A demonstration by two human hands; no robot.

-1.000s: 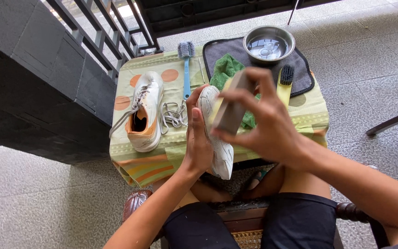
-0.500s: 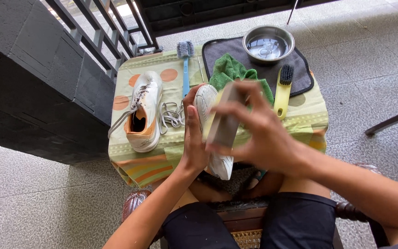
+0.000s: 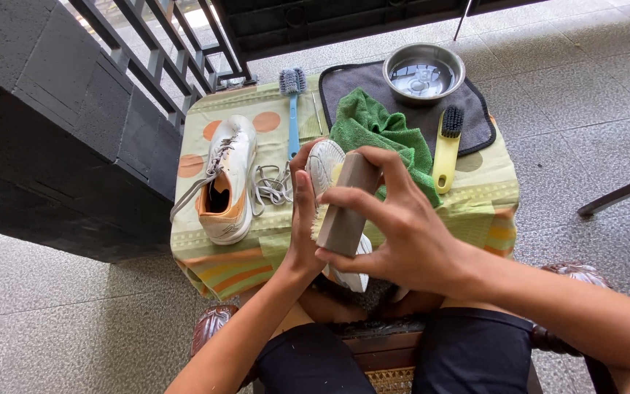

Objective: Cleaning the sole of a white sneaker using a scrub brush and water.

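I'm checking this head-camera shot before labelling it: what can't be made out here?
- Held shoe: mostly hidden by the left hand, right hand and wooden brush.
- Brush bristles: barely visible, facing the shoe.
- Metal bowl: contents unclear from glare.
- Green cloth: lower part behind the right hand.

Open passage exists along the tabletop (image 3: 490, 201) right edge and near right corner. The far edge is blocked by the steel bowl (image 3: 423, 71), yellow brush (image 3: 446, 149) and green cloth (image 3: 380, 135); the left edge by the white shoe (image 3: 227, 179).
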